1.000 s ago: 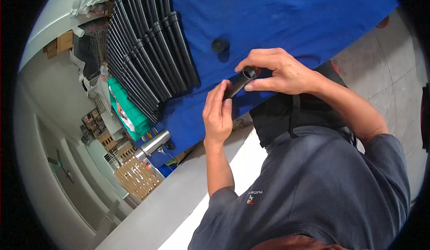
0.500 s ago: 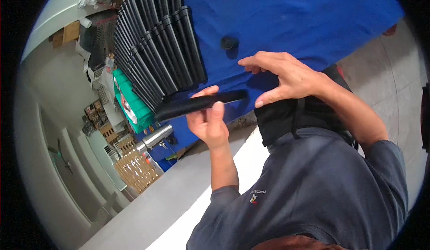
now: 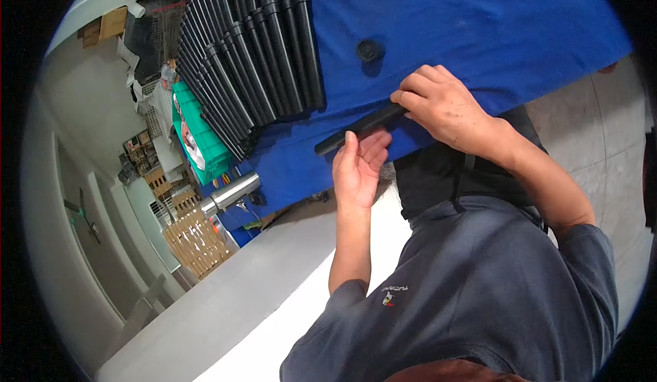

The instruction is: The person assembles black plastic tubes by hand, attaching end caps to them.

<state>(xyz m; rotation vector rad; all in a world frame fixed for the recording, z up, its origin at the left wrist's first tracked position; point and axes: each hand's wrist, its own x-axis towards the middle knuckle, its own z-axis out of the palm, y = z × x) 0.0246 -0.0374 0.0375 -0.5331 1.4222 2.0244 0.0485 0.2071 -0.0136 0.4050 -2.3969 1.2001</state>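
Observation:
A black tube (image 3: 363,127) slants above the near edge of the blue cloth. My right hand (image 3: 448,112), palm down, is closed on its upper right end, which the fingers partly hide. Under the tube's lower left part is my left hand (image 3: 363,170), palm up, its thumb against the tube and its other fingers stretched out and loose. Many similar black tubes (image 3: 274,54) lie side by side on the blue cloth (image 3: 465,26), to the left of both hands. A small round black piece (image 3: 370,51) sits on the cloth beyond my hands.
A green crate (image 3: 209,149) stands at the left end of the tubes. Near it are a silver cylinder (image 3: 236,189) and small tools at the table's corner. Farther left are a slatted wooden stack (image 3: 195,242) and cardboard boxes (image 3: 113,23).
My right hand has moved to the tube and closed on its end. The tube has shifted right and tilts more steeply. My left hand has loosened from its grasp and its fingers have straightened.

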